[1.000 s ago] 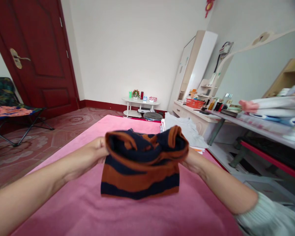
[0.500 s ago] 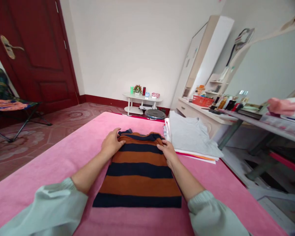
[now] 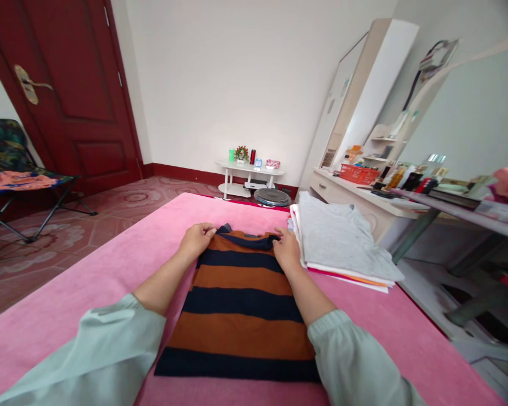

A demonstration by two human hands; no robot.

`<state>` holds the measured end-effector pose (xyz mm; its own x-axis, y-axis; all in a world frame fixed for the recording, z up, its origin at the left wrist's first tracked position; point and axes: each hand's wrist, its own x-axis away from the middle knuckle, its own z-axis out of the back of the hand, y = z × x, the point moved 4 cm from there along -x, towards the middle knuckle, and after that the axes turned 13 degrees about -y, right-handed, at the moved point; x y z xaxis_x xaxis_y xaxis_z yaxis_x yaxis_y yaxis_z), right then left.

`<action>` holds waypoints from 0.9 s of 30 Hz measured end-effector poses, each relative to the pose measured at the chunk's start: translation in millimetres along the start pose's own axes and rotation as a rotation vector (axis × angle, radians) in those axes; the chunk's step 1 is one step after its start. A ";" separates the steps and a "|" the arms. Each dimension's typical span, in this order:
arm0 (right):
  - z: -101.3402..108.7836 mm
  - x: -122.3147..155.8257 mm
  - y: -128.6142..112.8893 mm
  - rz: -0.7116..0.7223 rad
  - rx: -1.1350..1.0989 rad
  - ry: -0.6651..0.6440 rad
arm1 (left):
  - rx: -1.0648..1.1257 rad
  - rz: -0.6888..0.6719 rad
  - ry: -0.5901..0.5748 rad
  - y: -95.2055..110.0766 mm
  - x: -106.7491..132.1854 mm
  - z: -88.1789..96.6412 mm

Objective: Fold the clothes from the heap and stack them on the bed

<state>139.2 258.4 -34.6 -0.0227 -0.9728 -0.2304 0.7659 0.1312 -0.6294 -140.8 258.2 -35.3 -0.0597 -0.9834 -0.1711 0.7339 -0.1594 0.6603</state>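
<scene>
A folded striped shirt (image 3: 241, 304), brown and dark navy, lies flat on the pink bed cover (image 3: 122, 254) in front of me. At its far left corner, my left hand (image 3: 198, 239) pinches the cloth between thumb and fingers. Opposite it, my right hand (image 3: 286, 247) is closed on the far right corner, by a navy fold. The shirt's collar end is at the far side, between both hands; its wide navy hem faces me. Just right of my right hand rests a stack of folded clothes (image 3: 342, 231), a light grey shirt on top.
A dressing table (image 3: 322, 181) with a red basket (image 3: 359, 173) and bottles stands at the right, along with a grey table (image 3: 469, 211). A low white stand (image 3: 250, 167) is beyond the bed. On the left are a folding chair (image 3: 8, 152) and a dark red door (image 3: 80, 101).
Both hands have shifted from lying along the shirt's sides to gripping its far corners. The shirt's near hem now sits lower in view, and my view has turned slightly left.
</scene>
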 end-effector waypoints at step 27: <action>8.8 13.5 -17.0 0.018 -0.656 -0.462 | 0.158 -0.401 -0.071 94.6 30.1 -44.5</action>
<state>131.5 241.3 -20.5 0.3642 -0.9313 -0.0041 0.2265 0.0929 -0.9696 -43.0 217.4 -10.5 -0.3695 -0.8437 -0.3894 0.5312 -0.5356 0.6565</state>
